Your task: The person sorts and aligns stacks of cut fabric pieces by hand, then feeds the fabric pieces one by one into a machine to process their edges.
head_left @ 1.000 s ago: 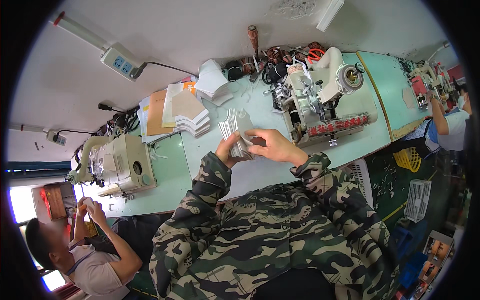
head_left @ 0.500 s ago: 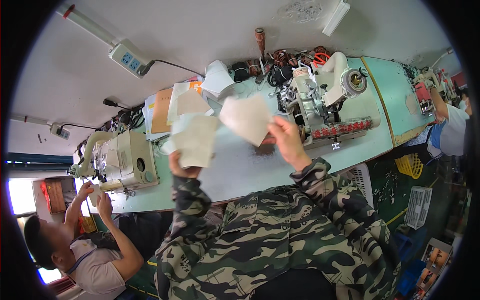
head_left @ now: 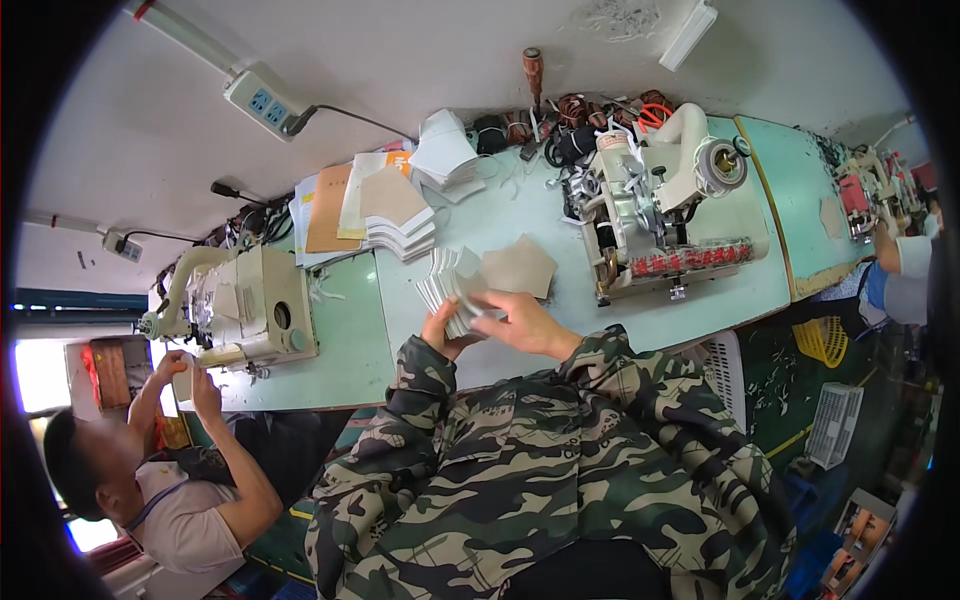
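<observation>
A fanned stack of pale cut pieces [head_left: 450, 280] is in front of me at the near side of the green table. My left hand [head_left: 445, 328] grips the stack from below and left, fingers closed around its lower edge. My right hand [head_left: 520, 322] reaches across from the right, its fingertips against the stack's right edge and slightly blurred; whether they pinch a sheet cannot be made out. Just beyond that hand a beige angular piece [head_left: 522, 266] lies flat on the table.
Another pile of cut pieces [head_left: 398, 215] lies beside a brown folder [head_left: 328, 208], with white pieces [head_left: 445, 150] farther back. A sewing machine [head_left: 660, 200] stands right, a second machine [head_left: 245, 305] left. A person [head_left: 190, 480] works at left. A screwdriver [head_left: 534, 75] stands behind.
Both hands have drawn together. A stack now sits fanned in the left hand, and the single piece from the right hand lies on the table.
</observation>
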Available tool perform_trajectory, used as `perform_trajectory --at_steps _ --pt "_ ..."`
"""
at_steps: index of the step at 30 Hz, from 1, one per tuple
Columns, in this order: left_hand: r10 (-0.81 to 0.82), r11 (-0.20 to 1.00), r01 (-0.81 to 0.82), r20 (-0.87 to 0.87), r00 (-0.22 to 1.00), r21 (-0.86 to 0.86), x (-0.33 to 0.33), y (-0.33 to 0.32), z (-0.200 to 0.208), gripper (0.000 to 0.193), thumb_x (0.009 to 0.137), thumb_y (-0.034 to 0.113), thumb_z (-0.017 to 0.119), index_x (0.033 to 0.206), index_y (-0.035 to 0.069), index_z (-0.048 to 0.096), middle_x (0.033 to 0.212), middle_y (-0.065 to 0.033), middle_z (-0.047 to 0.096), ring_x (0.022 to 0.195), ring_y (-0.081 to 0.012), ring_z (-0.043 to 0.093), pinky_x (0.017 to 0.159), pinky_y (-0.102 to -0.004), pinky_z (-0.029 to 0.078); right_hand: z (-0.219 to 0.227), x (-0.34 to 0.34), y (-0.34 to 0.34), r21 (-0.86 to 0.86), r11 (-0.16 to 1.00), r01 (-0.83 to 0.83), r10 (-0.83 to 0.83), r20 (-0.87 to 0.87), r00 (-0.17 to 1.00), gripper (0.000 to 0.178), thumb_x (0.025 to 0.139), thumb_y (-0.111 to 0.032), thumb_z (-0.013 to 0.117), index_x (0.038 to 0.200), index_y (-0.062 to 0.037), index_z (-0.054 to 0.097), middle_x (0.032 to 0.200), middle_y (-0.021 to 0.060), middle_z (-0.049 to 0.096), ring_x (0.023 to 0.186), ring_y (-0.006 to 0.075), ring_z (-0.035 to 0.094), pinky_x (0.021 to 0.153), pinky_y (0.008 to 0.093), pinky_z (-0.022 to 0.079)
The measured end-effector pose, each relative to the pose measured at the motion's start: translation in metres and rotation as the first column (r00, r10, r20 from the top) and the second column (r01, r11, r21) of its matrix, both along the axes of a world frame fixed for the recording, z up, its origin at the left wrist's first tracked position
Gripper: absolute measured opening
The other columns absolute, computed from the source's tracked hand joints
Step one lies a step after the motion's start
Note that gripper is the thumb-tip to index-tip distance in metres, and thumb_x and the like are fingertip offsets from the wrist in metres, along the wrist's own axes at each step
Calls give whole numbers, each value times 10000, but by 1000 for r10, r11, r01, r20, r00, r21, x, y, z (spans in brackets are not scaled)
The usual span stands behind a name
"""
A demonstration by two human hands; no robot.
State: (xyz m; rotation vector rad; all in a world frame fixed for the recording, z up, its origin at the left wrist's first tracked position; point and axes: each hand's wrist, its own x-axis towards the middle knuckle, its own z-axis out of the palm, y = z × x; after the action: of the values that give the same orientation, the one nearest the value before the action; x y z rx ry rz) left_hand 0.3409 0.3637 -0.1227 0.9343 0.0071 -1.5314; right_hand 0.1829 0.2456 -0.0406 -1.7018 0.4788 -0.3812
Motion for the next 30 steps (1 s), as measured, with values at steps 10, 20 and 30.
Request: perform_trajectory --at_steps 10,20,30 --pt "314 945 -325 160 936 48 64 67 58 621 868 322 566 1378 19 385 1248 -187 552 1103 -363 593 826 -531 539 15 38 5 -828 537 -162 -29 -210 977 400 884 -225 646 1168 46 571 964 193 669 857 300 670 770 367 525" --pt "241 970 -238 311 919 -48 14 33 76 433 931 334 557 1218 12 526 1035 -122 648 840 -235 678 663 -376 590 20 62 -2 101 962 -255 269 -171 948 390 817 -226 705 1110 23 642 893 130 694 772 163 657 676 295 530" --pt "46 997 -69 418 907 40 5 -7 68 411 881 214 567 1243 31 504 1045 -110 635 867 -227 673 660 -357 598 32 26 -4 -111 994 -22 8 -127 992 230 825 -172 593 920 36 620 779 231 647 727 409 630 670 415 502"
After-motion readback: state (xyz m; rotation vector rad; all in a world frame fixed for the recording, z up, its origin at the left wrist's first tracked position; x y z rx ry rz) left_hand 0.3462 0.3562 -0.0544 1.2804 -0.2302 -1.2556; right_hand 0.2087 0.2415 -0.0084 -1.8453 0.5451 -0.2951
